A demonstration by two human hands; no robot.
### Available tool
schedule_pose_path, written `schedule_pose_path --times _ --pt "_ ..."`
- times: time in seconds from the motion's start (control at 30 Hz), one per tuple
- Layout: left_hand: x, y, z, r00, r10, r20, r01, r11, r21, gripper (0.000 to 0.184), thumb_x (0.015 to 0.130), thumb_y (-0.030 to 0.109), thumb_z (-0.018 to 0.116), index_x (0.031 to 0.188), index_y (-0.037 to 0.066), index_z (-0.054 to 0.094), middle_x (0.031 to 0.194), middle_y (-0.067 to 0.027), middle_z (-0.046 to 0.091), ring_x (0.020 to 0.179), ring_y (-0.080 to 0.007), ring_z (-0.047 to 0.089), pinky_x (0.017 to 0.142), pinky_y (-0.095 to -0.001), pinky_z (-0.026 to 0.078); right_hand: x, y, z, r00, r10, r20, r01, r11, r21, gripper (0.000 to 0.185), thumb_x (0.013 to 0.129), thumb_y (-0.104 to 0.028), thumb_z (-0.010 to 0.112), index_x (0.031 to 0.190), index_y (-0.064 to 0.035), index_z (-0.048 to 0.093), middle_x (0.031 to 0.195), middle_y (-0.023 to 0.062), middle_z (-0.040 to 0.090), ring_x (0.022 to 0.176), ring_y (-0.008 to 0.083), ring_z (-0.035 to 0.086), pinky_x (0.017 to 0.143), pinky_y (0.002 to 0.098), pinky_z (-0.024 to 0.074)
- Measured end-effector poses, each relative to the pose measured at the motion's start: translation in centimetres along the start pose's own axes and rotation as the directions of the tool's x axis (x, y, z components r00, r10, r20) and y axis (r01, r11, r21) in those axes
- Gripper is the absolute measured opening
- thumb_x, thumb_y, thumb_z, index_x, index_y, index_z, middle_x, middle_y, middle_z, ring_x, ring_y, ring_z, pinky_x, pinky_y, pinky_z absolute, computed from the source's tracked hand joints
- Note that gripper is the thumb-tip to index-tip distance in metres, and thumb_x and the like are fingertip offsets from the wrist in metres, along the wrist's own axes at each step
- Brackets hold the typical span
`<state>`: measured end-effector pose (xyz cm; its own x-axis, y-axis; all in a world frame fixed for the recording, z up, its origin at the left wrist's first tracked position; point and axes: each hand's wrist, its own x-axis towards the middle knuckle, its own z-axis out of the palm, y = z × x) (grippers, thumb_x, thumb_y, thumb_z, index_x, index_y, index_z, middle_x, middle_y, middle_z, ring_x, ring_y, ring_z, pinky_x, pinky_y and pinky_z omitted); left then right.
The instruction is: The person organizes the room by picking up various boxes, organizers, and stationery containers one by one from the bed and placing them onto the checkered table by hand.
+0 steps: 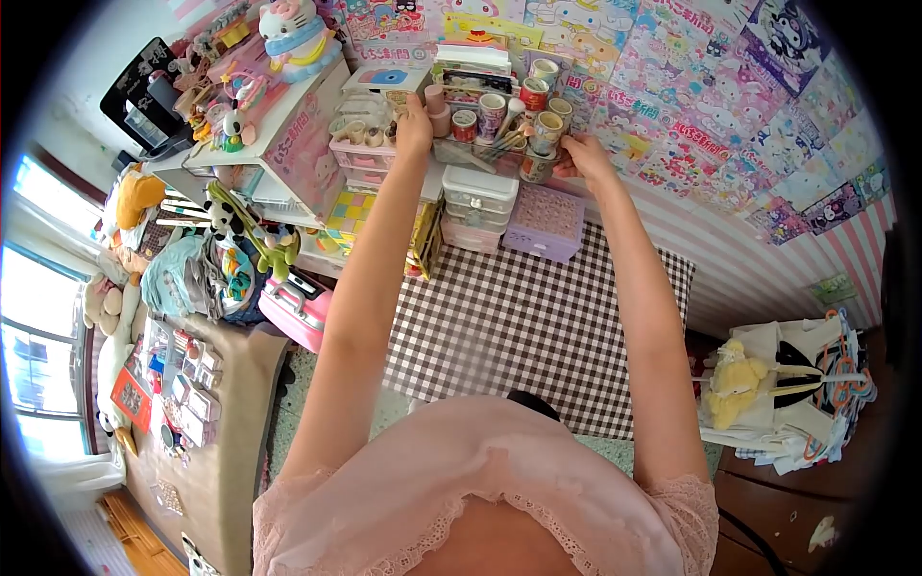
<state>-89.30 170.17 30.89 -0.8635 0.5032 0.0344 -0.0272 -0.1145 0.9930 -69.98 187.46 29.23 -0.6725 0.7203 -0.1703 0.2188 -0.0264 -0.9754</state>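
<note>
A clear organizer [459, 155] stands at the back of the table between my hands. It holds several rolls of decorative tape [491, 113], pink bottles [438, 117], brushes [509, 134] and upright cards [473, 60]. My left hand [414, 128] grips its left end, beside the pink bottles. At the right end, my right hand [583, 158] has its fingers bent against the organizer's side, close to the stacked tape rolls; its fingertips are partly hidden. Below the organizer are a white-lidded clear box [479, 188] and a purple crate [545, 221].
A checkered cloth [519, 317] covers the table. Small pink drawers [363, 156] stand left of the organizer, near a white shelf [298, 144] with figurines. A pink case [296, 312] sits lower left. Hangers and a yellow plush [735, 384] are at right. Posters cover the wall.
</note>
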Motion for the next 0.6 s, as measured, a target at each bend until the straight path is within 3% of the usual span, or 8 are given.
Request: schedule_pose_path --times 0.07,0.2,0.27,0.33,0.4,0.47,0.53,0.6 --pt "-2.4 1.6 0.0 0.996 -0.083 0.007 0.084 0.996 -0.037 0.054 0.09 0.042 0.028 0.118 -0.002 0.042 0.115 -0.0099 0.047 0.104 -0.0184 0.043 0.088 -0.0303 0.035 0.0 0.0 0.0 1.0 0.004 -0.004 -0.004 1.0 0.002 0.028 0.084 -0.02 0.045 0.081 0.0069 0.052 0.066 0.012 0.057 0.05 0.0185 0.059 0.04 0.0252 0.0485" --pt "-3.6 -0.1 -0.4 0.994 -0.106 -0.027 0.105 0.994 -0.043 0.054 0.089 0.041 0.03 0.122 -0.001 0.038 0.121 -0.0103 0.043 0.108 -0.0188 0.041 0.091 -0.0294 0.031 0.1 0.1 0.1 1.0 0.003 -0.012 -0.003 1.0 0.009 0.028 0.084 -0.02 0.045 0.079 0.0064 0.053 0.066 0.0114 0.057 0.049 0.0182 0.058 0.041 0.025 0.0483" --pt "-4.7 -2.2 -0.1 0.984 0.108 -0.141 -0.119 0.99 -0.07 0.06 0.087 0.045 0.03 0.117 -0.006 0.041 0.117 -0.0166 0.046 0.104 -0.0239 0.044 0.087 -0.0318 0.033 -0.1 -0.1 0.3 1.0 0.003 -0.018 -0.002 1.0 0.006 0.028 0.084 -0.02 0.045 0.079 0.0063 0.053 0.066 0.0112 0.057 0.049 0.0182 0.058 0.041 0.0249 0.0482" --pt "-6.2 -2.1 0.3 0.991 0.089 -0.103 -0.102 0.987 -0.121 0.059 0.087 0.044 0.033 0.12 -0.005 0.038 0.119 -0.016 0.044 0.106 -0.0252 0.043 0.09 -0.0319 0.031 -0.2 -0.3 0.4 1.0 0.004 -0.026 -0.004 1.0 0.0 0.028 0.084 -0.02 0.045 0.078 0.0062 0.053 0.066 0.0109 0.057 0.049 0.0182 0.058 0.041 0.0249 0.0482" --pt "-6.9 -2.5 0.8 0.988 -0.123 -0.092 0.108 0.983 -0.147 0.057 0.087 0.042 0.033 0.122 -0.003 0.036 0.122 -0.015 0.041 0.11 -0.0258 0.04 0.092 -0.0318 0.029 -0.3 -0.4 0.7 1.0 0.003 -0.018 -0.002 1.0 0.021 0.027 0.083 -0.019 0.045 0.079 0.0064 0.053 0.066 0.011 0.057 0.049 0.0184 0.058 0.04 0.0253 0.0481" --pt "-5.5 -3.7 0.7 0.99 -0.115 -0.087 0.102 0.986 -0.135 0.056 0.087 0.041 0.033 0.123 -0.002 0.036 0.125 -0.0138 0.04 0.113 -0.0257 0.038 0.093 -0.0318 0.027 -0.2 -0.5 1.2 1.0 0.014 -0.022 -0.014 1.0 0.002 0.026 0.083 -0.02 0.045 0.079 0.0045 0.054 0.065 0.0094 0.057 0.05 0.0163 0.057 0.042 0.0248 0.0483" --pt "-5.0 -3.6 0.3 0.979 -0.197 -0.051 0.183 0.96 -0.21 0.055 0.087 0.042 0.037 0.127 0.005 0.033 0.127 -0.0058 0.036 0.112 -0.0191 0.035 0.093 -0.0345 0.026 -0.1 -0.5 1.5 0.999 0.026 -0.03 -0.027 1.0 -0.015 0.026 0.083 -0.022 0.045 0.079 0.0026 0.054 0.065 0.0077 0.057 0.05 0.0142 0.057 0.044 0.0242 0.0486" --pt "-5.1 -3.3 0.6 0.981 -0.185 -0.057 0.172 0.968 -0.182 0.056 0.087 0.042 0.034 0.127 0.002 0.032 0.128 -0.0091 0.035 0.115 -0.0219 0.034 0.094 -0.0333 0.026 0.0 -0.5 1.6 1.0 0.006 -0.011 -0.006 1.0 -0.024 0.027 0.083 -0.022 0.045 0.079 0.0028 0.054 0.065 0.0079 0.057 0.05 0.0139 0.057 0.044 0.0241 0.0485"
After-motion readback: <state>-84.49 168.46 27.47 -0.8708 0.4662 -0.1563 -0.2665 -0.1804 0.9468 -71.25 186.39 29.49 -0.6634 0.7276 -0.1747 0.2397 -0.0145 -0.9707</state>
